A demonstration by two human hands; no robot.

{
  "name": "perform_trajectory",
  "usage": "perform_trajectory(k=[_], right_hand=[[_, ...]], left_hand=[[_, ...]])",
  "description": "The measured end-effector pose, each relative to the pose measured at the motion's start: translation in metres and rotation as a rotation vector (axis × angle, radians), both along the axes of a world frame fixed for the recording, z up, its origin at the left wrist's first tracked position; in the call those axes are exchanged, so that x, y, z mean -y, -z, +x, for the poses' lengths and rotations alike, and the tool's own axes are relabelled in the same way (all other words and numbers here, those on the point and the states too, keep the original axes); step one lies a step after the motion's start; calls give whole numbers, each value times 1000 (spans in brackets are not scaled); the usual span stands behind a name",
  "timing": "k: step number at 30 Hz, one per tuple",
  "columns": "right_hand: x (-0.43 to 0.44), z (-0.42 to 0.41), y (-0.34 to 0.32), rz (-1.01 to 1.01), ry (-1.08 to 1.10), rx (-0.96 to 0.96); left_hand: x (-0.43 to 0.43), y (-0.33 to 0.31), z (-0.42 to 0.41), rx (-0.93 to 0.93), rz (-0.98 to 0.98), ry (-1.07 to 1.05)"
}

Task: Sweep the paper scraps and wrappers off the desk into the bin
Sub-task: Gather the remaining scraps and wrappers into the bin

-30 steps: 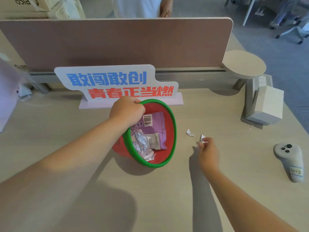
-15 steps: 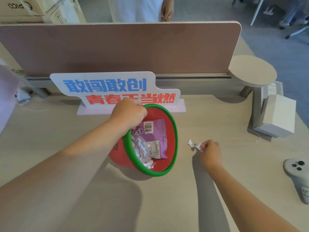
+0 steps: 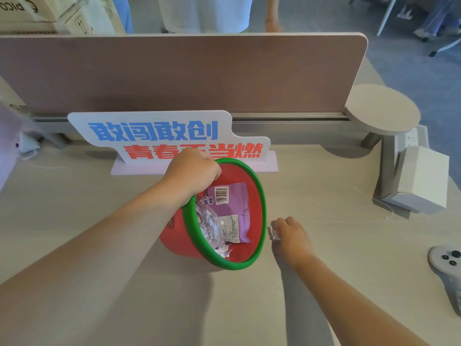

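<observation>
A red bin with a green rim (image 3: 259, 196) lies tilted on the desk, its mouth facing right and toward me. My left hand (image 3: 193, 171) grips the rim at its upper left. Inside the bin lie a purple wrapper (image 3: 230, 204), a clear crinkled wrapper (image 3: 208, 224) and white paper scraps (image 3: 223, 252). My right hand (image 3: 290, 236) rests on the desk just right of the rim, fingers curled around small white paper scraps (image 3: 274, 233) that peek out at its left side.
A white sign with blue and red characters (image 3: 159, 136) stands behind the bin, in front of a brown divider panel (image 3: 174, 71). A white box (image 3: 421, 178) and a round stand (image 3: 381, 109) are at the right. A grey controller (image 3: 446, 263) lies near the right edge.
My right hand has gathered both paper scraps and slid them left across the desk, close to the bin's rim. The left hand keeps holding the tilted bin.
</observation>
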State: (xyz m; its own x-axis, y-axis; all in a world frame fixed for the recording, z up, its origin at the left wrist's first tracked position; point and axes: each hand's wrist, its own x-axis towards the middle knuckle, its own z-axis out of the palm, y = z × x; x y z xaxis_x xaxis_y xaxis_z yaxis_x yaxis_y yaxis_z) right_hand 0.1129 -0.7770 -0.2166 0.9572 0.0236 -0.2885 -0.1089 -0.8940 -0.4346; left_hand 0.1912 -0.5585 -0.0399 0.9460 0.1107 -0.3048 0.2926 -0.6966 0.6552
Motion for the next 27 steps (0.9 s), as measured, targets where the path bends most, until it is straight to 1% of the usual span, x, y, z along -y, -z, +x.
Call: perform_trajectory(k=[1,3,5,6,7,8,11,13,15,16,17,18,19,20,21,22,24,25,27], right_hand=[[2,2,-4,82,70,-14],[5,7,-19,270,340,-20],[1,13,-39,415,588,49],[-4,15,-52,478,635,106],[-13,17,-66,542,623,166],[-26,19,-81,570,566,218],[-70,18,-117,538,286,289],[-92,14,-129,514,82,276],[-102,9,-134,515,-45,223],[-103,6,-134,538,-36,213],[-102,2,-136,581,19,227],[-100,-1,-135,617,109,298],[-98,-5,-135,615,204,400],[-96,-7,-128,572,288,476],[-95,-9,-125,527,345,477],[-96,-11,-120,515,382,412],[-104,-15,-117,598,391,245],[-110,-18,-118,627,378,214],[-120,-22,-122,663,366,225]], left_hand=[[-1,-1,1,-5,-1,6],[-4,-3,3,-4,-13,6],[-10,-4,4,1,-30,-10],[-12,-5,4,2,-36,-18],[-13,-6,3,-2,-41,-25],[-14,-6,3,-5,-51,-33],[-14,-8,-1,1,-60,-39],[-13,-8,-3,16,-56,-23],[-15,-8,-7,26,-48,-3],[-18,-7,-7,29,-59,0],[-22,-7,-8,24,-82,-15],[-27,-6,-8,19,-107,-36],[-31,-7,-10,9,-122,-51],[-35,-7,-10,4,-130,-53],[-39,-6,-11,-2,-136,-52],[-43,-6,-12,-10,-144,-55],[-53,-3,-14,-22,-182,-77],[-60,-1,-15,-23,-215,-87],[-77,7,-19,-32,-291,-135]])
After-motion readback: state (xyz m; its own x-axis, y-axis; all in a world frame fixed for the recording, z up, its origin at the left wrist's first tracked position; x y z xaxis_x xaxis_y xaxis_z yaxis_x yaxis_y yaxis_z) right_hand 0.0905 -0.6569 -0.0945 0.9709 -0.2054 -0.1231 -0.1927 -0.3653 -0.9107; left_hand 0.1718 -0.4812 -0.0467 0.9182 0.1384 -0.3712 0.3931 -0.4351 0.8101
